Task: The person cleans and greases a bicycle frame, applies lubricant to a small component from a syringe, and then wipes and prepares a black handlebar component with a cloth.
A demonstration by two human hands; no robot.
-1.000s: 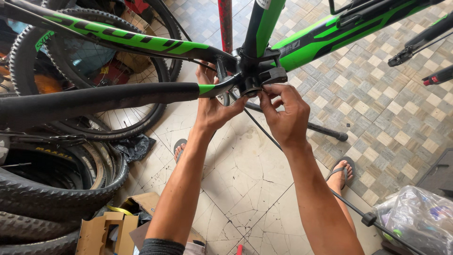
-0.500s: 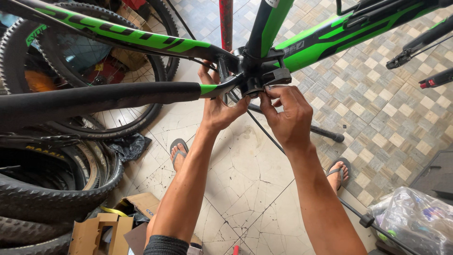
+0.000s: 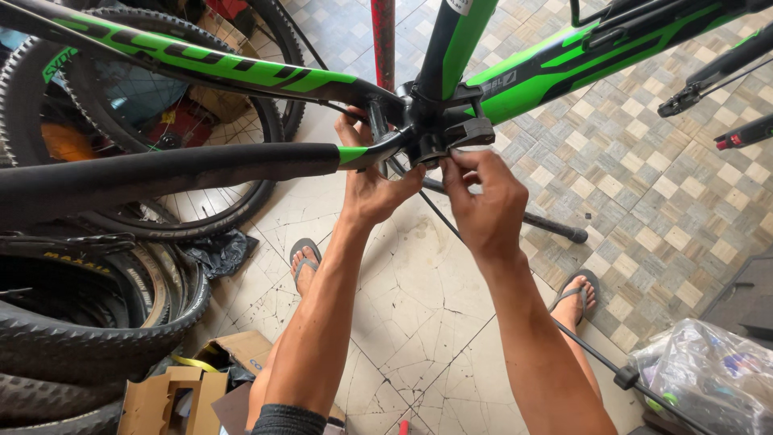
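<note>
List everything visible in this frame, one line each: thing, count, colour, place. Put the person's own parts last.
bicycle frame: one, green and black, raised across the top
bottom bracket: one, black, where the frame tubes meet
stand pole: one, red, upright behind the frame
spoked wheel: one, black tyre, left behind the frame
loose tyres: several, black, stacked at lower left
cardboard box: one, brown, bottom left
plastic bag: one, clear, bottom right
floor: cracked pale tiles, checkered farther right
sandals: two, grey, on the feet
left hand: one, at the bottom bracket
right hand: one, fingertips under the bottom bracket
</note>
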